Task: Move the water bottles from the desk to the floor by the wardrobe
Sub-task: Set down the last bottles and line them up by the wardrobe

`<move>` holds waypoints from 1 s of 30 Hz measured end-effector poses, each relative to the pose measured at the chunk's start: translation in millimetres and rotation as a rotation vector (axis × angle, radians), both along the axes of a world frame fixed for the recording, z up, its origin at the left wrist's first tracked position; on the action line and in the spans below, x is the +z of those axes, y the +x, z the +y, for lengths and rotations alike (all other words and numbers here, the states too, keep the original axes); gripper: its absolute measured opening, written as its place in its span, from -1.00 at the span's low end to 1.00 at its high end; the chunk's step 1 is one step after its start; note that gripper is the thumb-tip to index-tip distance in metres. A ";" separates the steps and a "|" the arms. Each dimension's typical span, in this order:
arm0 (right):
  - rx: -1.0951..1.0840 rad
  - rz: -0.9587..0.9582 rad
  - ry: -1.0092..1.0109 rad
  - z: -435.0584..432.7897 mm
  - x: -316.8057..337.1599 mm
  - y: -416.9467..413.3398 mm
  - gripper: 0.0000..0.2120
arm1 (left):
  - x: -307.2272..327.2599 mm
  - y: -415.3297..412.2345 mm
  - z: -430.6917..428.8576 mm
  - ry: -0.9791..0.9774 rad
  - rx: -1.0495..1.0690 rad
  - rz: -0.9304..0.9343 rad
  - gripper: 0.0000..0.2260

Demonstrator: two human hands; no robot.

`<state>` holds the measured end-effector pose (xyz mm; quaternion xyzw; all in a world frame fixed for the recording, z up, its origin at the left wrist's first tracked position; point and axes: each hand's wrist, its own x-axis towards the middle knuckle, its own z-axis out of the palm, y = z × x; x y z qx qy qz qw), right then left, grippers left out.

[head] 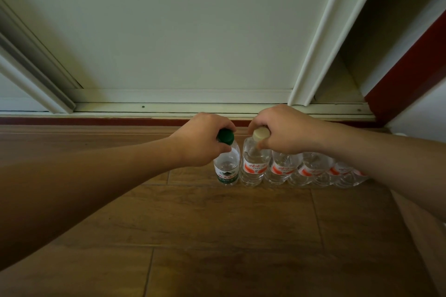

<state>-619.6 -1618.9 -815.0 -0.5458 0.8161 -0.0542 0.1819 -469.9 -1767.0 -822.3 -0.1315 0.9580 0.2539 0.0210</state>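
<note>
A red strip [72, 121] is running across the middle. A red post [405, 75] is going up on the right, with a white wall [424, 103] sitting beside it.

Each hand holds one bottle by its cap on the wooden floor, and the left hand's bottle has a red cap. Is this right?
No. The head view shows the bottle in the left hand has a dark green cap, not red. The rest holds: each hand grips one bottle by its cap on the wooden floor.
</note>
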 end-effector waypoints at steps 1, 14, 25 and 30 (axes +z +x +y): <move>0.000 -0.002 -0.002 -0.1 -0.1 0.4 -0.69 | 0.0 -0.6 0.5 0.001 0.000 -0.004 -0.61; 0.015 0.022 0.003 -2.5 -0.3 -0.5 -0.69 | 1.3 -3.5 4.5 0.001 -0.003 -0.012 -0.63; -0.007 -0.011 -0.028 -2.4 -5.3 -2.7 -0.65 | 3.4 -5.6 6.8 0.001 -0.011 -0.020 -0.63; -0.029 -0.030 -0.040 0.1 -4.8 -2.4 -0.64 | 2.0 -5.3 5.3 0.014 -0.001 -0.014 -0.61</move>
